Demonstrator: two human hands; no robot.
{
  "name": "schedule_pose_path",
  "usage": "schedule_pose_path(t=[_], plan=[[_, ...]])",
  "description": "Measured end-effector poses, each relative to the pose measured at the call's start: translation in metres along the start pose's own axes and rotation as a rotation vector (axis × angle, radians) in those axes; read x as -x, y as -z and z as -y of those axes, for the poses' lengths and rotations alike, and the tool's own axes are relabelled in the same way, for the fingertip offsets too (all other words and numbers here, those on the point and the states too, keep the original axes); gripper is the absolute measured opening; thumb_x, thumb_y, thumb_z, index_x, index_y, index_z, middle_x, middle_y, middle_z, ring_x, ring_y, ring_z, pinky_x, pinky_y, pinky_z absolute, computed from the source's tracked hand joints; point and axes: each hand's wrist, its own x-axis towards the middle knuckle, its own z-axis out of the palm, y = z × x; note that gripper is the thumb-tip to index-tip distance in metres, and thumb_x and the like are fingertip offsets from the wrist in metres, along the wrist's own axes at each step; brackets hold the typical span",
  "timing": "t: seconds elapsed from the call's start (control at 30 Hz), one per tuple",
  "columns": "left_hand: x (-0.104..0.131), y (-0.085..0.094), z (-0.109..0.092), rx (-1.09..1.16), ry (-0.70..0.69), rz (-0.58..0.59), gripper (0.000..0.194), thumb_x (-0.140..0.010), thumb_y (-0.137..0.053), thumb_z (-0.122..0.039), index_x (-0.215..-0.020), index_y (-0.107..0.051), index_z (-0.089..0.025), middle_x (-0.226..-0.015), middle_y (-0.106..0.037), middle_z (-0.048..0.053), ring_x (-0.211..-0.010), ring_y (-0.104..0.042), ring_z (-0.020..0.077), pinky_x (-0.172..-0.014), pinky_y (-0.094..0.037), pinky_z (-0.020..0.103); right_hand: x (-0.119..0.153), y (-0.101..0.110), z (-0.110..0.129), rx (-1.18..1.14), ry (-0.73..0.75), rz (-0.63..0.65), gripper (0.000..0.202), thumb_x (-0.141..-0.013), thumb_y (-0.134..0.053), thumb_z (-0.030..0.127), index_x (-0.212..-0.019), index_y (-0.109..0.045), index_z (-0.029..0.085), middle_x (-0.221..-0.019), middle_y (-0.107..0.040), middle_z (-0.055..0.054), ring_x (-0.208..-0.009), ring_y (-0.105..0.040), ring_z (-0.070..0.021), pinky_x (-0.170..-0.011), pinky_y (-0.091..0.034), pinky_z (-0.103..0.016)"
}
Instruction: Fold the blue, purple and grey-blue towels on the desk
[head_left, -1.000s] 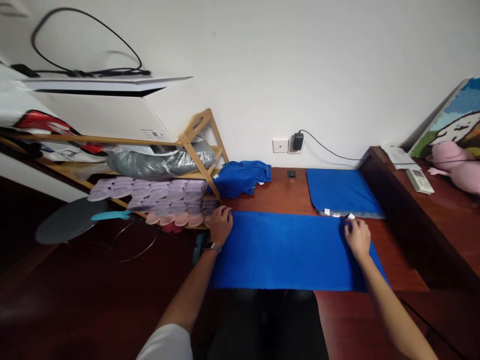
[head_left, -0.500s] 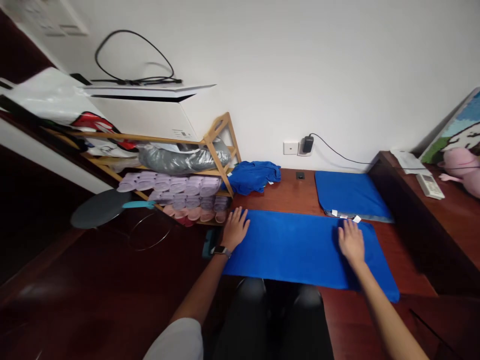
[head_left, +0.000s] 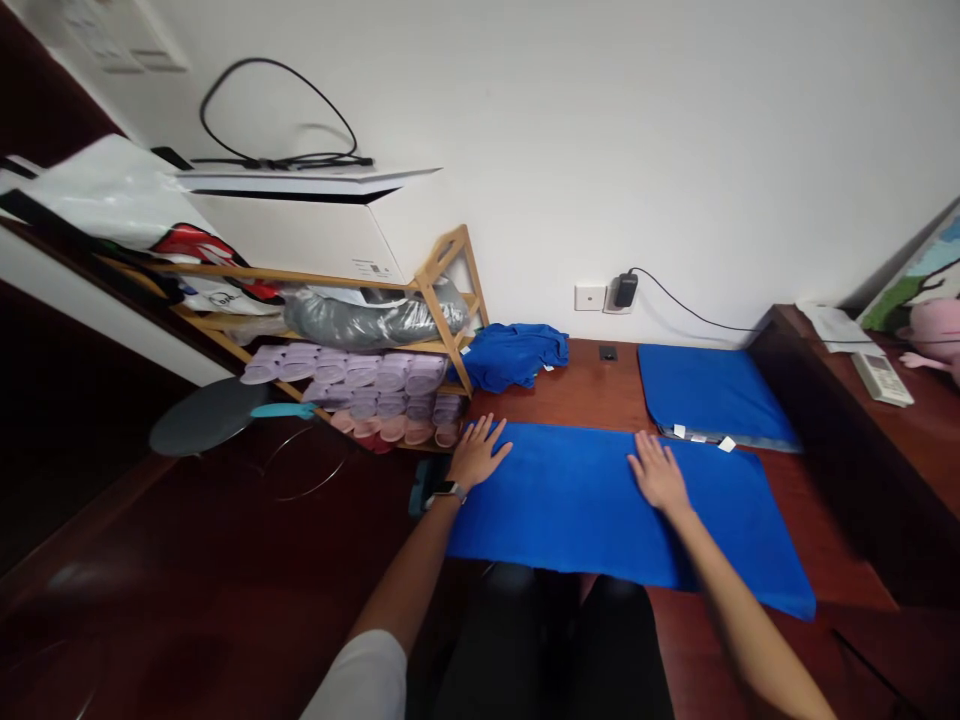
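A blue cloth (head_left: 570,510) lies spread flat across the brown desk, its near edge hanging slightly over the front by my knees. My left hand (head_left: 478,455) rests on its far left corner, fingers spread. Near the cloth's far edge, right of the middle, my right hand (head_left: 660,475) lies flat with the fingers apart. Behind it on the right is a neat stack of folded blue cloth (head_left: 712,390) with white tags along the near edge. A crumpled blue cloth (head_left: 514,355) sits at the back left of the desk.
A wooden rack (head_left: 450,320) to the left holds rows of lilac and pink slippers (head_left: 360,375) and a white box (head_left: 300,230). A round stool (head_left: 210,415) stands beside it. A plugged-in charger (head_left: 625,290) is on the wall; a remote control (head_left: 883,378) lies on the raised right-hand surface.
My right hand has slid left along the cloth, toward its middle. My left hand stays at the left corner, its fingers a little more spread. The view has shifted slightly.
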Motion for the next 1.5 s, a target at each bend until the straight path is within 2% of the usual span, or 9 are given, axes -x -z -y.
schedule_pose_path(t=[0.17,0.33,0.47,0.6,0.8,1.03,1.2,1.33,1.5], plan=[[-0.008,-0.001,0.008,0.015,-0.021,-0.010,0.068,-0.105,-0.039,-0.063,-0.163,-0.042,-0.028,-0.172,-0.035,0.010,-0.160,-0.029,0.0317,-0.131,-0.020,0.053,0.037,0.022,-0.148,0.088,-0.301,-0.031,0.077,-0.106,-0.012,0.054,-0.170,-0.021,0.013,-0.176,-0.023,-0.009,-0.164,-0.017,-0.0249,-0.132,-0.015,-0.047],[-0.024,0.000,0.015,0.045,-0.024,-0.004,0.066,-0.105,-0.043,-0.060,-0.162,-0.044,-0.028,-0.171,-0.037,0.010,-0.160,-0.030,0.0330,-0.130,-0.021,0.055,0.039,0.033,-0.183,0.057,-0.365,-0.021,0.077,-0.106,-0.012,0.055,-0.170,-0.020,0.014,-0.176,-0.022,-0.007,-0.163,-0.018,-0.0234,-0.132,-0.015,-0.049],[-0.027,0.008,0.014,0.019,-0.041,0.027,0.062,-0.107,-0.038,-0.054,-0.161,-0.045,-0.023,-0.171,-0.038,0.011,-0.159,-0.031,0.0316,-0.130,-0.024,0.054,0.036,0.038,-0.157,0.041,-0.380,-0.111,0.075,-0.106,-0.013,0.051,-0.167,-0.030,0.011,-0.174,-0.029,-0.010,-0.162,-0.022,-0.0276,-0.132,-0.013,-0.055],[-0.017,0.004,-0.038,-0.008,-0.156,-0.063,0.061,-0.111,-0.027,-0.049,-0.162,-0.042,-0.019,-0.173,-0.033,0.012,-0.160,-0.028,0.0287,-0.132,-0.022,0.050,0.031,0.027,-0.077,0.015,-0.150,-0.318,0.073,-0.109,-0.009,0.047,-0.164,-0.039,0.009,-0.170,-0.037,-0.015,-0.162,-0.023,-0.0280,-0.132,-0.014,-0.053],[-0.012,-0.008,-0.086,-0.031,-0.219,0.024,0.059,-0.110,-0.030,-0.057,-0.162,-0.044,-0.032,-0.173,-0.034,0.005,-0.160,-0.029,0.0284,-0.131,-0.023,0.052,0.006,0.004,0.026,-0.025,0.221,-0.031,0.067,-0.110,-0.017,0.051,-0.167,-0.035,0.020,-0.171,-0.036,-0.007,-0.161,-0.027,-0.0235,-0.131,-0.020,-0.049],[0.001,0.007,0.011,-0.100,0.000,0.020,0.068,-0.108,-0.035,-0.060,-0.164,-0.039,-0.023,-0.172,-0.035,0.010,-0.160,-0.028,0.0329,-0.130,-0.022,0.056,0.030,0.021,-0.132,0.072,-0.131,-0.017,0.072,-0.108,-0.012,0.051,-0.169,-0.029,0.016,-0.174,-0.029,-0.007,-0.163,-0.021,-0.0250,-0.132,-0.018,-0.050],[0.005,0.012,0.025,-0.080,0.003,0.025,0.066,-0.108,-0.039,-0.056,-0.163,-0.040,-0.019,-0.172,-0.035,0.011,-0.160,-0.028,0.0327,-0.131,-0.022,0.055,0.045,0.030,-0.213,0.074,-0.317,-0.008,0.077,-0.106,-0.012,0.053,-0.169,-0.026,0.011,-0.175,-0.024,-0.009,-0.163,-0.021,-0.0254,-0.132,-0.019,-0.046],[0.003,0.018,0.006,-0.053,-0.016,-0.008,0.064,-0.109,-0.037,-0.050,-0.160,-0.043,-0.012,-0.170,-0.038,0.015,-0.159,-0.031,0.0320,-0.132,-0.021,0.052,0.037,0.035,-0.168,0.062,-0.264,-0.097,0.078,-0.107,-0.011,0.050,-0.166,-0.030,0.004,-0.173,-0.029,-0.015,-0.163,-0.021,-0.0289,-0.133,-0.017,-0.051],[-0.012,-0.001,-0.098,-0.026,-0.238,-0.044,0.062,-0.112,-0.023,-0.044,-0.162,-0.043,-0.013,-0.171,-0.037,0.012,-0.160,-0.030,0.0248,-0.133,-0.019,0.046,0.014,0.018,-0.011,-0.044,0.101,-0.167,0.072,-0.109,-0.011,0.047,-0.168,-0.029,0.009,-0.173,-0.029,-0.013,-0.163,-0.020,-0.0249,-0.133,-0.013,-0.048]])
